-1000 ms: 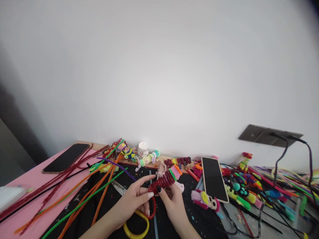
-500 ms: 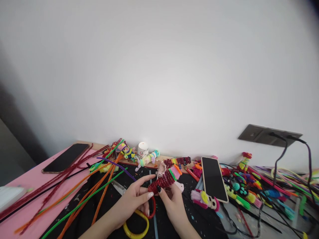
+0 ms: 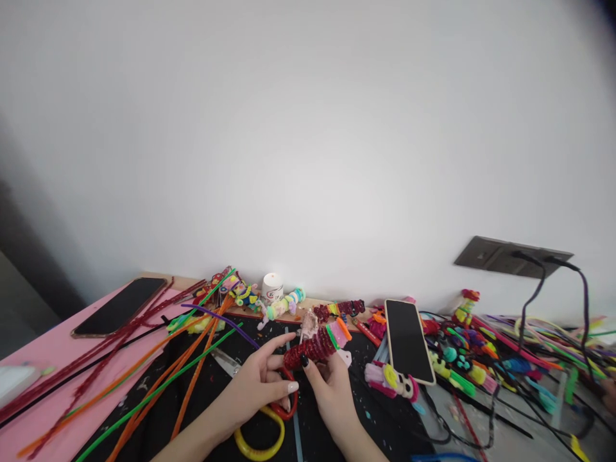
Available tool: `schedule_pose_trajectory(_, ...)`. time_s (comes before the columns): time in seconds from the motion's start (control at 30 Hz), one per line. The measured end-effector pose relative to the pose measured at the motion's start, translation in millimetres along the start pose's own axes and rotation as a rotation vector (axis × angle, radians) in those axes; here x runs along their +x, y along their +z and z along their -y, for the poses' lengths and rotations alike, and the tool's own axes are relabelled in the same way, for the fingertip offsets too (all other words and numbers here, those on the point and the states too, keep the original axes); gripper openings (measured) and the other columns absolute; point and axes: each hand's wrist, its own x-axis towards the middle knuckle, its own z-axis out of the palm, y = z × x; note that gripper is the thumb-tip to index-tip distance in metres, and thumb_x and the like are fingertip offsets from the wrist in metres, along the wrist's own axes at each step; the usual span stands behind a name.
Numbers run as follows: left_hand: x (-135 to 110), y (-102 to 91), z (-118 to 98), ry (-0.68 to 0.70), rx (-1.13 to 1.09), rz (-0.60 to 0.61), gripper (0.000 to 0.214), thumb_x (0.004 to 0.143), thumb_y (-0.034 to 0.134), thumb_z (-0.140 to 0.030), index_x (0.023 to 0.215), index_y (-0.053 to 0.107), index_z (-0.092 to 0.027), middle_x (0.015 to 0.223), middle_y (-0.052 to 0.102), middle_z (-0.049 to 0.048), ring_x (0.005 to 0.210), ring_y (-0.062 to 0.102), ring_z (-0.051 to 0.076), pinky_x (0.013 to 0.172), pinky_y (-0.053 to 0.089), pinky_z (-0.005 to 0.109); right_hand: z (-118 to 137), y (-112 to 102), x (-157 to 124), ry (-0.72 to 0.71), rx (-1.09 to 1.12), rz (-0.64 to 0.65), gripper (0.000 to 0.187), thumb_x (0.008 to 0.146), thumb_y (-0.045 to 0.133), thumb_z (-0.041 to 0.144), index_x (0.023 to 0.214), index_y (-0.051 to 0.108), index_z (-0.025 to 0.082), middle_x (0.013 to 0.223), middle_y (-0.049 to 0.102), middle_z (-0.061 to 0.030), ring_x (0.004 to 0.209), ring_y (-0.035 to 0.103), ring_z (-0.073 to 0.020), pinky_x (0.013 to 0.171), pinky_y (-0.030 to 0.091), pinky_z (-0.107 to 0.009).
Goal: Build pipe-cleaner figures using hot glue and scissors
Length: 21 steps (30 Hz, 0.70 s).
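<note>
A dark red glittery pipe-cleaner coil (image 3: 315, 348) with green, pink and orange bands at its far end is held between both hands. My right hand (image 3: 333, 394) grips it, its dark-nailed thumb pressed on the side facing me. At the coil's near left end is my left hand (image 3: 260, 378), fingers curled around it, thumb a little below and index finger stretched behind. Under the left hand lie scissors (image 3: 260, 449) with yellow and red handles, their blades partly covered. A pale pink fuzzy piece (image 3: 309, 323) and a second dark red coil (image 3: 339, 309) are just behind.
Loose orange pipe cleaners (image 3: 192, 385) and red ones (image 3: 103, 359) spread to the left, near a black phone (image 3: 120, 307). A white-framed phone (image 3: 409, 340) and pipe-cleaner doll (image 3: 392, 380) lie right. Beyond are tangled pieces, cables (image 3: 584, 301) and another person's hand (image 3: 609, 393).
My left thumb has dropped slightly away from the coil's end. The view has shifted a little, and part of another person's hand now shows at the right edge.
</note>
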Motion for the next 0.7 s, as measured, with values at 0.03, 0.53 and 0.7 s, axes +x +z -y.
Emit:
schedule_pose_trajectory(0.03, 0.1, -0.5, 0.0, 0.007, 0.002, 0.001, 0.071, 0.065, 0.073, -0.021, 0.127, 0.036, -0.024, 0.108, 0.063, 0.0098, 0.051, 0.06, 0.009, 0.051, 0.049, 0.024, 0.5, -0.5, 0.4, 0.0, 0.01, -0.011, 0.026, 0.078, 0.059, 0.035, 0.096, 0.06, 0.015, 0.082, 0.064, -0.0074, 0.072, 0.06, -0.0212, 0.064, 0.049, -0.031)
schedule_pose_trajectory(0.53, 0.7, -5.3, -7.8, 0.044, 0.064, -0.092, 0.045, 0.083, 0.052, -0.039, 0.12, 0.046, -0.015, 0.071, 0.062, 0.0013, 0.038, 0.034, 0.003, 0.04, 0.028, 0.018, 4.5, -2.9, 3.0, 0.025, 0.066, -0.098, 0.028, 0.078, 0.059, 0.039, 0.093, 0.06, 0.014, 0.086, 0.066, -0.0084, 0.074, 0.061, -0.0212, 0.065, 0.049, -0.03)
schedule_pose_trajectory(0.7, 0.5, -6.0, -7.9, 0.007, 0.049, -0.112, 0.042, 0.078, 0.057, -0.042, 0.109, 0.058, -0.014, 0.056, 0.048, -0.0055, 0.037, 0.023, 0.002, 0.039, 0.016, 0.019, -0.1, -3.2, 2.7, 0.019, 0.054, -0.096, 0.026, 0.078, 0.059, 0.038, 0.089, 0.06, 0.014, 0.08, 0.065, -0.0073, 0.072, 0.06, -0.0209, 0.062, 0.049, -0.029)
